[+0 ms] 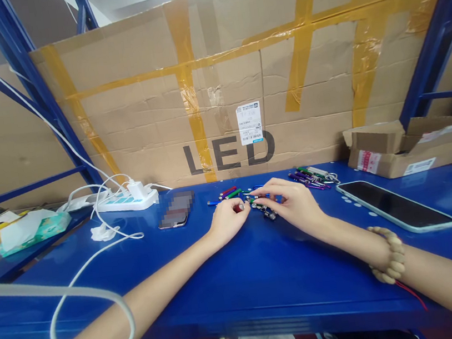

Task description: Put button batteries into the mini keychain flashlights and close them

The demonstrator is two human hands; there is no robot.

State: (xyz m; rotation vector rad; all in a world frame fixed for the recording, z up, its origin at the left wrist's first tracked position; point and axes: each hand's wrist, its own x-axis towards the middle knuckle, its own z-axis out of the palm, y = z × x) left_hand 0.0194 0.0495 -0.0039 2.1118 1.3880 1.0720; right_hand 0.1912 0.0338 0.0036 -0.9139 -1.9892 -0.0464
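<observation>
My left hand [229,224] is closed around a small red cylinder with a silver end [239,208]; most of it is hidden by the fingers. Just to its right, my right hand [293,202] hovers over small silver-and-black metal pieces [269,214], its thumb and forefinger curved with a gap between them. I see nothing held there, though the tips blur into the pieces behind. Beyond both hands lie several slim blue, green and purple metal tubes [229,192]. A second pile of purple, green and silver tubes [310,177] sits to the right of my right hand.
A phone with a pale case [394,204] lies at the right, before an open cardboard box [395,148]. At the left are another phone [176,209], a white power strip [127,199], looping white cable [83,262] and a tissue pack [32,229]. A large cardboard sheet [139,125] stands behind the blue table [234,286].
</observation>
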